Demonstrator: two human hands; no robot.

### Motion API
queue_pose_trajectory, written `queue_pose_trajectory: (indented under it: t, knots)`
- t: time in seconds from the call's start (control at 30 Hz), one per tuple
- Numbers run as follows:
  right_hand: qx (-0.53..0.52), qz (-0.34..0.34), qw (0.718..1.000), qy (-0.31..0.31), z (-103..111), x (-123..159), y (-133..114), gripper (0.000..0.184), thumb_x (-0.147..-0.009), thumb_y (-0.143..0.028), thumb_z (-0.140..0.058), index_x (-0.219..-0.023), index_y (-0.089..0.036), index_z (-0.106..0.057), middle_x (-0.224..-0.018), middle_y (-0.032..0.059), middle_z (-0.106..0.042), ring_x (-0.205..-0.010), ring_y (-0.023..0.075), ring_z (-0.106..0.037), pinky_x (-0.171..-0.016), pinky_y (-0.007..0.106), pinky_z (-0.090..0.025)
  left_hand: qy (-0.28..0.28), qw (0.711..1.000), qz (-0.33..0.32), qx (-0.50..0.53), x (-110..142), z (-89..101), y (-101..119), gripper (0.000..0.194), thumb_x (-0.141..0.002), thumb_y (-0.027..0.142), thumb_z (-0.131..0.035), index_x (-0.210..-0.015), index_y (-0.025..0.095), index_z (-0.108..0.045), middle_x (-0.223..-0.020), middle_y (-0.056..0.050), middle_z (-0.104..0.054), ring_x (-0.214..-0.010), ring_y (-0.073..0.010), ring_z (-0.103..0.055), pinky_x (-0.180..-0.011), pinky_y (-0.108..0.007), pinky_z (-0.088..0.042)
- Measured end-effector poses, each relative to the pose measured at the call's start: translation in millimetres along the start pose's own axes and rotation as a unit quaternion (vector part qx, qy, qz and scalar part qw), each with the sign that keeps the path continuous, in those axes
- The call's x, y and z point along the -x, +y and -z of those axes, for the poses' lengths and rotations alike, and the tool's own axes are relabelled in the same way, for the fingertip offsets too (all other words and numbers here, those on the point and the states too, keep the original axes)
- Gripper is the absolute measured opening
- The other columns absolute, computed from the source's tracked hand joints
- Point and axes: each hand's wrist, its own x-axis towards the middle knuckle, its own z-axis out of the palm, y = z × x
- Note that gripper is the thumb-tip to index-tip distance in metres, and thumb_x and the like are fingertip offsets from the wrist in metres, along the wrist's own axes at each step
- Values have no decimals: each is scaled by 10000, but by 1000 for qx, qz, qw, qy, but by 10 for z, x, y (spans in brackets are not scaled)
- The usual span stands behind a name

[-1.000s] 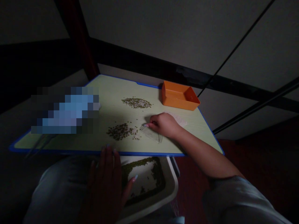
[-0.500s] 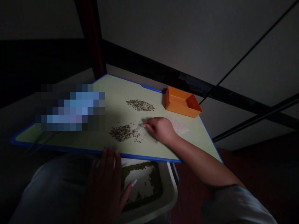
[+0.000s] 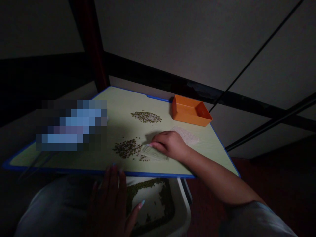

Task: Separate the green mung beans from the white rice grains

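Observation:
My right hand (image 3: 170,144) is closed on a clear, flat plastic piece with fine markings (image 3: 154,152), thumb and fingers pinching its upper edge. The piece lies low over the yellow board, its left side by a pile of small brown and green grains (image 3: 127,148). A few stray grains lie under or beside its lower left corner. My left hand (image 3: 111,194) is open, palm down, with its fingertips at the blue front edge of the board (image 3: 81,161) and its thumb spread out over a white tub (image 3: 186,210). Green grains (image 3: 168,200) line the tub's bottom edges.
A mixed pile of green and pale grains (image 3: 146,117) lies farther back. Right of it are a pale grain pile (image 3: 187,135) and an orange open box (image 3: 191,113) at the board's back right. A blurred-out bluish object (image 3: 74,123) covers the left side. A wall stands behind.
The view has shifted slightly, so the board sits lower in the picture. My right hand has turned the clear piece a little; it shows more plainly now. My left hand stays at the edge.

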Motion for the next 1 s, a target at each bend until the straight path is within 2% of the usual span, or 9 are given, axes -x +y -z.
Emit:
queue_pose_trajectory:
  t: [0.1,0.2,0.27,0.37,0.47,0.67,0.87,1.0]
  knots:
    - [-82,-28,996,-17,115,47,22,329,-904,-412,-515,-741,-147,-620,-601,-27,-529,-560,69,-429,-573,217,-253,-10,1000,2,-1,-2,12,-1,814,-801,487,-411,-1409,1,-171,-1519,-291,-192,-1414,-411,-196,-1052,-594,-281]
    - [-138,4,986,-88,200,87,36,288,-866,-356,-583,-665,-151,-562,-552,-68,-429,-519,51,-348,-551,209,-225,-16,1000,-2,-5,-7,18,-1,827,-800,501,-408,-1404,-11,-171,-1516,-300,-190,-1410,-423,-199,-1050,-599,-285]
    - [-129,18,983,-127,214,95,27,305,-851,-337,-600,-619,-155,-525,-549,-73,-395,-519,51,-312,-548,217,-204,-20,1000,-2,-9,-11,22,3,831,-800,497,-414,-1402,-20,-168,-1510,-308,-196,-1404,-428,-212,-1041,-598,-301]
    - [-78,4,986,-150,192,80,3,330,-855,-352,-589,-601,-161,-502,-551,-67,-375,-530,60,-278,-553,242,-174,-30,1000,6,-7,-14,32,9,831,-797,483,-431,-1404,-16,-160,-1509,-312,-193,-1404,-429,-212,-1041,-608,-308]
    - [-39,-14,988,-152,176,65,6,324,-863,-374,-572,-622,-164,-518,-561,-60,-386,-540,67,-268,-559,254,-164,-42,999,16,-4,-10,42,9,829,-799,472,-436,-1413,3,-137,-1516,-304,-181,-1412,-425,-192,-1047,-620,-300]
    - [-32,-37,989,-141,209,67,68,304,-860,-359,-571,-631,-163,-537,-573,-57,-404,-548,68,-278,-560,249,-175,-42,999,23,5,-9,57,9,833,-798,468,-445,-1426,35,-110,-1523,-283,-179,-1413,-415,-204,-1060,-621,-293]
    - [-51,-23,987,-153,230,60,94,314,-854,-349,-575,-604,-164,-531,-554,-65,-376,-533,65,-280,-549,237,-187,-46,998,34,16,-15,72,25,838,-796,460,-463,-1430,47,-103,-1526,-275,-179,-1410,-416,-212,-1073,-622,-277]
    - [-23,-47,988,-143,231,69,127,265,-853,-347,-575,-663,-162,-587,-572,-50,-450,-539,68,-317,-550,242,-187,-49,999,22,8,-18,64,21,835,-797,462,-456,-1423,25,-117,-1523,-290,-172,-1418,-418,-182,-1068,-626,-275]
